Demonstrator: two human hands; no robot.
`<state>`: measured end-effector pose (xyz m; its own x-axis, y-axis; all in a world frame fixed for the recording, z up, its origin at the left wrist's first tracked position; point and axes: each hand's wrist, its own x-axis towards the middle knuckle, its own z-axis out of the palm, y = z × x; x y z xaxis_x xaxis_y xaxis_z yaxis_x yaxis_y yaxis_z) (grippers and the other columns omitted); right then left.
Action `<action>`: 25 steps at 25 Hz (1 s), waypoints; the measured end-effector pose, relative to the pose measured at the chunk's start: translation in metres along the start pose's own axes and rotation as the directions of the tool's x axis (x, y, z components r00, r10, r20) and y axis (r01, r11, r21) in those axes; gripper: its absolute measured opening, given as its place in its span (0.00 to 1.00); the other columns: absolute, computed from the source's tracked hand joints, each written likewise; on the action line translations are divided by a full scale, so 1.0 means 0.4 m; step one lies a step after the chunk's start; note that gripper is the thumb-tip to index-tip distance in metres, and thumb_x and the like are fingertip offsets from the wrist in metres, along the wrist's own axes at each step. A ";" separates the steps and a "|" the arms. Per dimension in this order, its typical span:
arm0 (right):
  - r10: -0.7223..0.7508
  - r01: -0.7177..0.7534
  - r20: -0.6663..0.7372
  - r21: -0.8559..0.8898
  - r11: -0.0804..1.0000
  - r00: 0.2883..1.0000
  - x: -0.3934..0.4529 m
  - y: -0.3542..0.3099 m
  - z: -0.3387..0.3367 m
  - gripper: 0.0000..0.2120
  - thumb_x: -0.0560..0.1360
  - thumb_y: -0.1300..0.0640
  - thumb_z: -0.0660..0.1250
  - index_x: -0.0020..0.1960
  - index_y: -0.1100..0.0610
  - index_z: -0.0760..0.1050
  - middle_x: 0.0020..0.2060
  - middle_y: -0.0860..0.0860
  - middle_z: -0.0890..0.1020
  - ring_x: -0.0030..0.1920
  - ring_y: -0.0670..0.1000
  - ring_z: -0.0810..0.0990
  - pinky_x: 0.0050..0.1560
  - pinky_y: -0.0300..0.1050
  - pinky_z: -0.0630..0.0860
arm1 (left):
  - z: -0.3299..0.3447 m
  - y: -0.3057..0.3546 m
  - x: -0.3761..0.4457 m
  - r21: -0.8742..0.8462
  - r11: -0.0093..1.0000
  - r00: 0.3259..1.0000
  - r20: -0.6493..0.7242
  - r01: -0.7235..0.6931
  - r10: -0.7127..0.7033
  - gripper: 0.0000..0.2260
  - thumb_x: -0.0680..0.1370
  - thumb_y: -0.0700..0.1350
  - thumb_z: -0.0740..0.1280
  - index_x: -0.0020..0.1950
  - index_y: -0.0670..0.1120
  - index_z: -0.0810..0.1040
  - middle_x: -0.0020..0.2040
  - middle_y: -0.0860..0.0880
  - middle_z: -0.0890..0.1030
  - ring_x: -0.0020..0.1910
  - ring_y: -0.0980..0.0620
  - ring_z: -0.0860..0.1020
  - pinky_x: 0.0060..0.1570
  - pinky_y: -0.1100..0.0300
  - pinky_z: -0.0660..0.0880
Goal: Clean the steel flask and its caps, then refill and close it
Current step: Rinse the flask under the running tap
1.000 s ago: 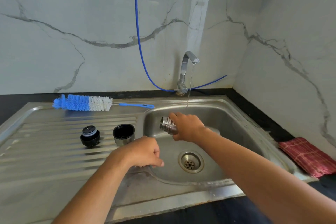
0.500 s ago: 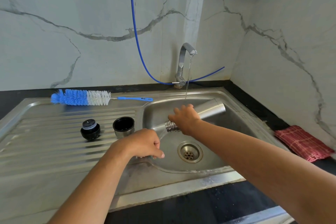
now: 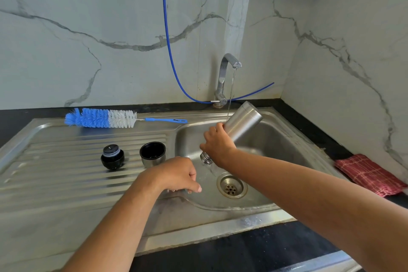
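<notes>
My right hand [image 3: 217, 144] grips the steel flask [image 3: 241, 125] over the sink basin, tipped mouth-down to the lower left, and water runs out of its threaded neck toward the drain [image 3: 231, 185]. A thin stream falls from the tap [image 3: 227, 73] onto the flask's body. My left hand [image 3: 176, 175] rests with curled fingers on the basin's left rim and holds nothing. On the ribbed drainboard stand the black inner stopper [image 3: 112, 157] and the steel outer cap [image 3: 152, 153], open side up.
A blue and white bottle brush [image 3: 101, 118] lies along the back of the drainboard [image 3: 55, 174]. A blue hose [image 3: 170, 55] hangs down the marble wall behind the tap. A red checked cloth [image 3: 368, 173] lies on the black counter at the right.
My right hand has tipped the flask further, raising its base up and to the right so the mouth points down and water pours out. The left hand has stayed on the rim.
</notes>
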<state>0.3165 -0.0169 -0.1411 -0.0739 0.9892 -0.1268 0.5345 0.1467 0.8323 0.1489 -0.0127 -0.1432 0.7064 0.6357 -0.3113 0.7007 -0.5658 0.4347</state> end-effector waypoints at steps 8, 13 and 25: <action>-0.048 0.050 -0.082 0.019 0.999 0.995 0.000 -0.014 -0.004 0.20 0.79 0.47 0.66 0.70 0.47 0.70 0.63 0.55 0.74 0.64 0.61 0.73 0.65 0.63 0.67 | 0.000 0.000 0.000 -0.007 1.000 1.000 0.012 0.011 -0.011 0.12 0.75 0.52 0.75 0.35 0.48 0.81 0.28 0.49 0.76 0.25 0.53 0.72 0.26 0.65 0.66; -0.047 0.055 -0.106 0.083 0.995 0.993 0.010 -0.010 0.014 0.22 0.78 0.47 0.67 0.71 0.45 0.70 0.63 0.55 0.74 0.64 0.60 0.72 0.64 0.62 0.66 | -0.001 -0.002 0.002 -0.021 1.000 1.000 0.011 0.020 -0.020 0.12 0.75 0.53 0.75 0.35 0.48 0.81 0.29 0.48 0.77 0.27 0.52 0.73 0.28 0.65 0.67; 0.359 -0.148 0.005 0.916 0.372 0.933 -0.035 0.009 0.102 0.40 0.67 0.47 0.76 0.74 0.34 0.62 0.61 0.44 0.74 0.64 0.52 0.72 0.61 0.53 0.66 | 0.024 0.034 0.073 -0.735 0.678 0.803 -0.390 0.024 -0.451 0.24 0.80 0.65 0.63 0.59 0.43 0.73 0.48 0.41 0.83 0.37 0.44 0.86 0.41 0.48 0.85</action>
<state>0.3538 -0.0305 -0.1582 0.1272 0.9758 0.1776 0.9813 -0.0978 -0.1656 0.1802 -0.0068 -0.1546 0.2123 0.9702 -0.1167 0.4188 0.0176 0.9079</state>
